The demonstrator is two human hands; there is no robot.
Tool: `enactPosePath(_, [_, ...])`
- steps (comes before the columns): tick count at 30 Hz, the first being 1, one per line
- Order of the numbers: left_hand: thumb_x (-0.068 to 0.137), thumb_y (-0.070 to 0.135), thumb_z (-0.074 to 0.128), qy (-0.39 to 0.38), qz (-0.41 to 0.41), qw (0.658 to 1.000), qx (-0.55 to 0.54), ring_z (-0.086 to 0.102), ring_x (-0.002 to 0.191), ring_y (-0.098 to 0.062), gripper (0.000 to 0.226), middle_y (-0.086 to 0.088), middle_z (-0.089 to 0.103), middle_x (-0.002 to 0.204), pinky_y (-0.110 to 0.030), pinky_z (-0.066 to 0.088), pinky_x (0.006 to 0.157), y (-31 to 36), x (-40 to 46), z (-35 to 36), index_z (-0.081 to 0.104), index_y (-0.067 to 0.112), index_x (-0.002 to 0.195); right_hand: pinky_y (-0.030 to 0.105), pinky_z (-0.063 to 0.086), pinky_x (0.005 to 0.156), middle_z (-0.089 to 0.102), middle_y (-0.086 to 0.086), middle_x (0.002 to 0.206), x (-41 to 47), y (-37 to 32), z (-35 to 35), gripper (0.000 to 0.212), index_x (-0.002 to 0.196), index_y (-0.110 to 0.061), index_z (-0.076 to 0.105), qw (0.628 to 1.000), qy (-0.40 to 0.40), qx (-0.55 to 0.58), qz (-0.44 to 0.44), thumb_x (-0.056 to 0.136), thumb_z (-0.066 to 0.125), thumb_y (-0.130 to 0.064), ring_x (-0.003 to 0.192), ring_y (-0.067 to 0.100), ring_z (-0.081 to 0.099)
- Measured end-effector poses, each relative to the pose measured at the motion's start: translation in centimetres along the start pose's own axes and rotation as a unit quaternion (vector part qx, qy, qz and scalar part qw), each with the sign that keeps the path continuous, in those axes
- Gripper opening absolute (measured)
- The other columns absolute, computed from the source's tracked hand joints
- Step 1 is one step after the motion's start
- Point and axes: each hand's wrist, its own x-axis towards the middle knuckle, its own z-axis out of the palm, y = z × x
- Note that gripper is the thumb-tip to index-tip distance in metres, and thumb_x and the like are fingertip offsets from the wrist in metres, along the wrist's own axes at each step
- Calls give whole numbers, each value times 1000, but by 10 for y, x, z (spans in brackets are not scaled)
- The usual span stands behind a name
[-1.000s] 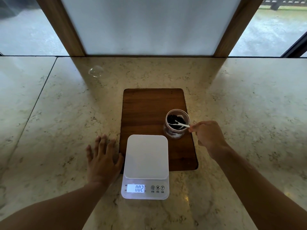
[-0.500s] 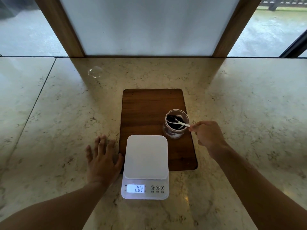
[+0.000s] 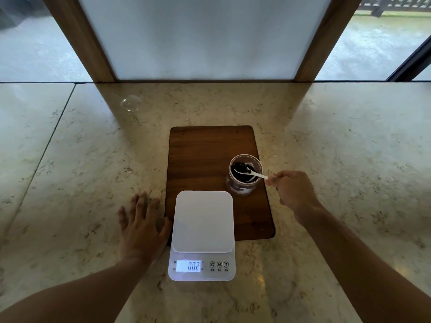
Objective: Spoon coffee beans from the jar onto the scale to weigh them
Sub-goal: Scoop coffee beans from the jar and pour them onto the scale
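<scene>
Head view: scooping step in hand, no beans yet on scale (image 3: 202, 221); platform bare, display lit at 002

Right hand (image 3: 294, 194) pinched on the tail of white spoon (image 3: 251, 174), fingers closed round the handle end just outside the rim of jar (image 3: 244, 175)

Spoon laid across the jar mouth, long axis running from near right to far left, bowl end pointed left and away, dipped among coffee beans (image 3: 242, 170); whether loaded, too small to tell

Jar upright on right half of wooden board (image 3: 210, 159), just behind the scale's far right corner

Left hand (image 3: 142, 227) flat on marble counter (image 3: 70, 183), fingers spread and loose, holding nothing, thumb beside the scale's left edge

Next move, as judged: lift the bowl level and clear of the rim, carry toward near left over the platform, tip slowly; risk of beans rolling off the shallow bowl or the flat plate
</scene>
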Motion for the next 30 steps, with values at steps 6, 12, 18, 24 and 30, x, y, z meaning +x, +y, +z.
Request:
enactPosePath(6, [84, 58, 20, -2, 1, 1000, -4, 3, 150, -29, 76, -14, 19, 161, -53, -2, 119, 1, 0, -1, 37, 17, 146, 35, 38, 51, 53, -1, 52, -4, 0, -4, 24, 65, -16, 73, 1000, -3, 10, -1, 87, 63, -15, 51, 17, 46])
enactPosePath(12, [85, 58, 18, -2, -1, 1000, 2, 1, 150, -29, 76, -14, 18, 161, -54, -2, 119, 1, 0, -1, 35, 17, 147, 36, 34, 53, 48, -3, 50, -17, -4, -10, 26, 66, -17, 73, 999, -22, 33, -28, 89, 62, -16, 48, 16, 40])
enactPosePath(18, [86, 56, 24, 10, 0, 1000, -3, 5, 150, -29, 70, -15, 22, 160, -55, 2, 119, 0, 0, 2, 38, 18, 143, 31, 31, 48, 45, -7, 46, -38, -3, -10, 24, 72, -16, 73, 996, -58, 27, -62, 92, 60, -19, 41, 10, 36])
enactPosePath(24, [86, 54, 28, 14, 0, 1000, 0, 8, 150, -31, 67, -16, 25, 159, -57, 5, 119, -2, 1, 6, 39, 18, 142, 23, 33, 48, 57, -9, 53, -59, 14, 9, 22, 74, -19, 72, 992, -91, -23, -84, 93, 61, -21, 45, 3, 44])
enactPosePath(30, [88, 54, 27, 16, 2, 1000, 9, 8, 150, -31, 64, -15, 24, 159, -58, 7, 118, -5, 1, 9, 35, 20, 142, 21, 36, 50, 60, -5, 59, -71, 36, 31, 22, 75, -20, 73, 990, -120, -44, -62, 93, 61, -21, 53, 7, 48])
